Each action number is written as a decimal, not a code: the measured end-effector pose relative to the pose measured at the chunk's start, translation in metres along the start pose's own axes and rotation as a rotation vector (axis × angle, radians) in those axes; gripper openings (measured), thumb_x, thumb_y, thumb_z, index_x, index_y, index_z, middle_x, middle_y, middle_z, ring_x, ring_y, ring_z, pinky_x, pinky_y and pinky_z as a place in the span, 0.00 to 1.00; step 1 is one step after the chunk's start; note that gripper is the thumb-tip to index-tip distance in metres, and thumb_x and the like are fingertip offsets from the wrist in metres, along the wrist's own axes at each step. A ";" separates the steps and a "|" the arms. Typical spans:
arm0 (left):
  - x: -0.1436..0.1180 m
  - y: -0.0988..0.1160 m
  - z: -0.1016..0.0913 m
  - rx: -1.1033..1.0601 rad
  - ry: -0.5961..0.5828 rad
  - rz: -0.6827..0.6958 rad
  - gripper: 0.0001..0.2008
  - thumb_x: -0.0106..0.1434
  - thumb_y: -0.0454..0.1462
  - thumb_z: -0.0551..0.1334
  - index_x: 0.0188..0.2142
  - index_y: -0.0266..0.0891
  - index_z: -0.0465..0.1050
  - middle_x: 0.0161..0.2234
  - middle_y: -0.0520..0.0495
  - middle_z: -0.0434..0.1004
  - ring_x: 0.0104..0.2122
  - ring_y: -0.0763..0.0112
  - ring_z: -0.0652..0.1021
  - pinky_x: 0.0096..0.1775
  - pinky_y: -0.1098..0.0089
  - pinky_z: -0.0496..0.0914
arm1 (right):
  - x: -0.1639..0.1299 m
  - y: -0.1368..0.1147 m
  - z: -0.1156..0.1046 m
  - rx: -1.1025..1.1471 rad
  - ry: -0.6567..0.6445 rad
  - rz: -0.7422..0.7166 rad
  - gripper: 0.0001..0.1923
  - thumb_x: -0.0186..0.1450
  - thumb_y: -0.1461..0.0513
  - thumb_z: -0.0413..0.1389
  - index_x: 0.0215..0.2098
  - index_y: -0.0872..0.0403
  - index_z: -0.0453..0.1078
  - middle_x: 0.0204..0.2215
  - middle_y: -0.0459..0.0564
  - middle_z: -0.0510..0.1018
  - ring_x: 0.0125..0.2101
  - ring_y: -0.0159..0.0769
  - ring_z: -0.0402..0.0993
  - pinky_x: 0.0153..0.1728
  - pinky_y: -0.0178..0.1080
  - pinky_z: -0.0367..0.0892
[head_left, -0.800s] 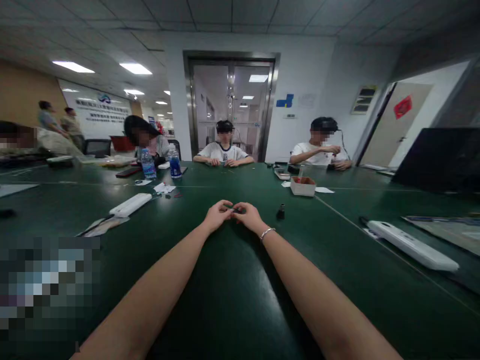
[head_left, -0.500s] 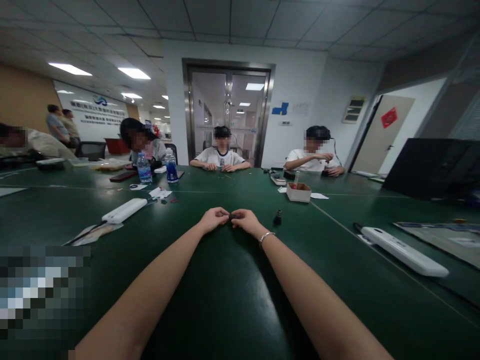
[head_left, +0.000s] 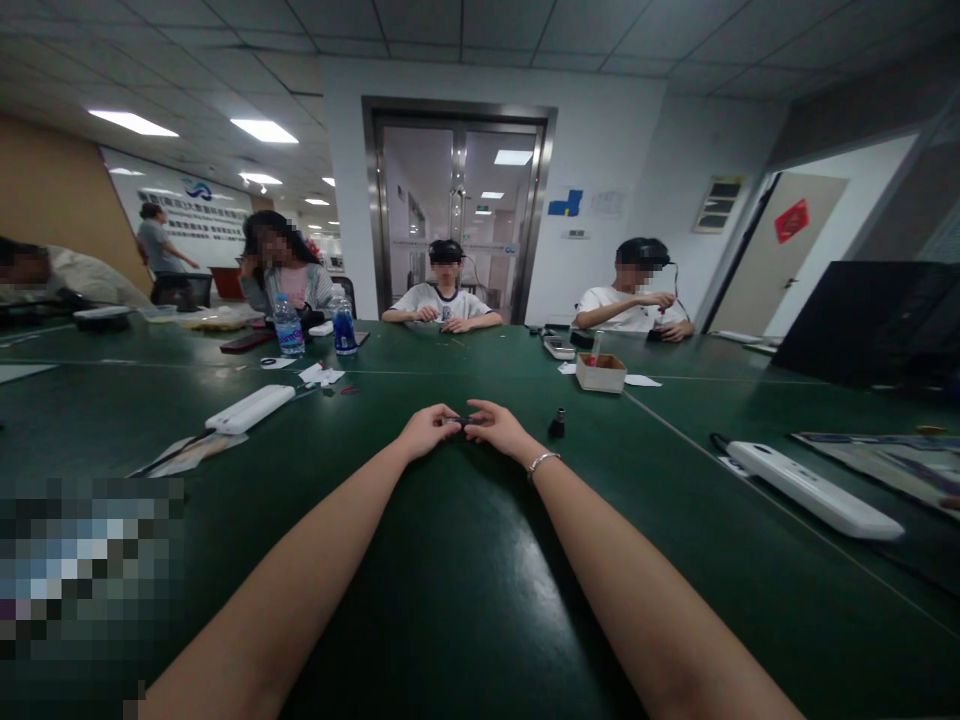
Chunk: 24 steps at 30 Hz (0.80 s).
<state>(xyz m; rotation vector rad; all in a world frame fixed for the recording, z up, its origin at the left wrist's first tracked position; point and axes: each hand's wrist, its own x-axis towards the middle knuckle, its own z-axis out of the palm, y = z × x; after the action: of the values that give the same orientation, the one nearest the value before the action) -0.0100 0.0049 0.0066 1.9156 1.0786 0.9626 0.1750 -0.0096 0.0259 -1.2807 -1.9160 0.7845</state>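
Observation:
Both my forearms stretch forward over a dark green table [head_left: 465, 580]. My left hand [head_left: 426, 430] and my right hand [head_left: 496, 428] meet at the fingertips, pinching a small dark object [head_left: 459, 421] between them just above the tabletop. What the object is I cannot make out. A silver bracelet [head_left: 541, 463] circles my right wrist. A small black bottle-shaped piece [head_left: 556, 423] stands on the table just right of my right hand.
A white power strip [head_left: 250, 409] lies to the left and another [head_left: 814, 489] to the right. A small cardboard box [head_left: 600, 372] sits beyond. Two water bottles [head_left: 287, 326] stand far left. Three people sit across the table; a black monitor [head_left: 870, 320] is at right.
My hands stay together on the small object, the fingers shifting slightly. The view has tilted a little. A person at the far left has sat up, and a standing person has moved right.

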 end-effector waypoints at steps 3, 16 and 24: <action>-0.003 0.005 -0.002 0.097 0.012 -0.033 0.14 0.54 0.43 0.61 0.37 0.37 0.71 0.31 0.47 0.74 0.30 0.70 0.73 0.34 0.70 0.67 | -0.012 -0.003 -0.030 -0.590 0.245 -0.079 0.20 0.59 0.59 0.58 0.50 0.50 0.67 0.46 0.55 0.70 0.46 0.45 0.66 0.46 0.48 0.61; -0.006 0.010 -0.003 0.250 0.012 -0.036 0.16 0.56 0.46 0.59 0.39 0.39 0.72 0.35 0.47 0.74 0.34 0.68 0.73 0.36 0.70 0.65 | -0.124 0.059 -0.203 -0.773 -0.037 0.663 0.02 0.55 0.66 0.56 0.26 0.55 0.70 0.25 0.51 0.75 0.24 0.37 0.72 0.22 0.34 0.62; -0.006 0.007 -0.004 0.229 0.003 -0.042 0.17 0.55 0.47 0.59 0.39 0.39 0.72 0.36 0.46 0.74 0.34 0.67 0.73 0.36 0.69 0.65 | -0.178 0.044 -0.226 -1.022 0.122 0.516 0.22 0.54 0.56 0.62 0.46 0.54 0.69 0.42 0.64 0.72 0.38 0.50 0.71 0.35 0.44 0.65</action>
<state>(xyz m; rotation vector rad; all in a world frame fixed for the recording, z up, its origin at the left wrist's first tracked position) -0.0128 -0.0021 0.0131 2.0646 1.2719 0.8490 0.4296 -0.1379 0.0838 -2.4149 -1.9383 -0.1469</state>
